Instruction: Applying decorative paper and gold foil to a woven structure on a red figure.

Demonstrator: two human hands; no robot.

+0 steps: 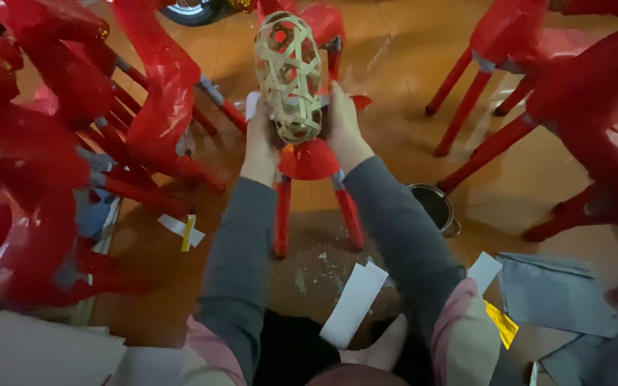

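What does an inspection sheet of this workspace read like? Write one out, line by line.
Surface: brown floor, scattered with small paper scraps.
Job's things: woven bamboo frame, oval and uncovered, atop a half-finished red paper figure standing on red legs.
Clutter: white paper strip, gold foil piece, grey sheets, small metal tin.
Grippers: left hand and right hand both grip the bamboo frame from either side.
Cables: nothing seen.
Surroundings: finished red paper figures at left and right; dark wheel-like shape at the top edge, too cropped to identify.
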